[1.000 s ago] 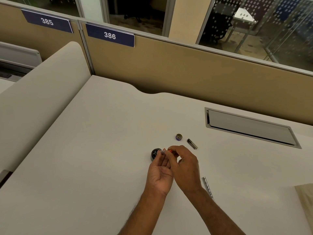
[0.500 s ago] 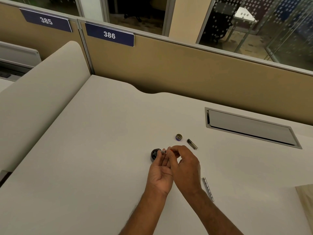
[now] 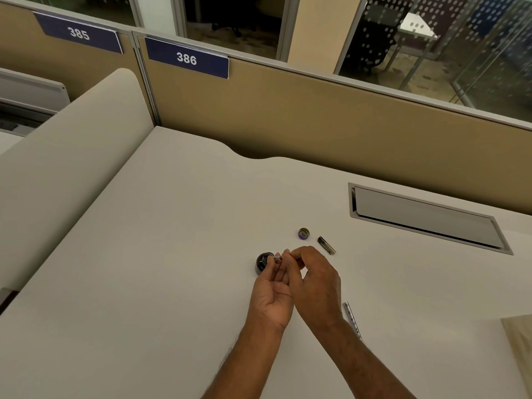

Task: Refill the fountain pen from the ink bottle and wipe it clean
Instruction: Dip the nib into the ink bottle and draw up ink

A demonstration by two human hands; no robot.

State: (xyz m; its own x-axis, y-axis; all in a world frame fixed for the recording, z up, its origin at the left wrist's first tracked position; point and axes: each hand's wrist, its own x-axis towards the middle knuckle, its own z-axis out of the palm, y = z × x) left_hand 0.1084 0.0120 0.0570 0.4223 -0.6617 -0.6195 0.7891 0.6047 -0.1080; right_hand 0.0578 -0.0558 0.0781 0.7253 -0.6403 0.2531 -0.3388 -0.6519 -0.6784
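Together: left hand (image 3: 272, 298), right hand (image 3: 316, 280), pen (image 3: 277, 258)

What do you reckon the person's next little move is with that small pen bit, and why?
Most likely dip the tip of the pen piece into the ink bottle. The left hand and right hand both pinch it right at the bottle's mouth, and the bottle cap already lies off on the desk.
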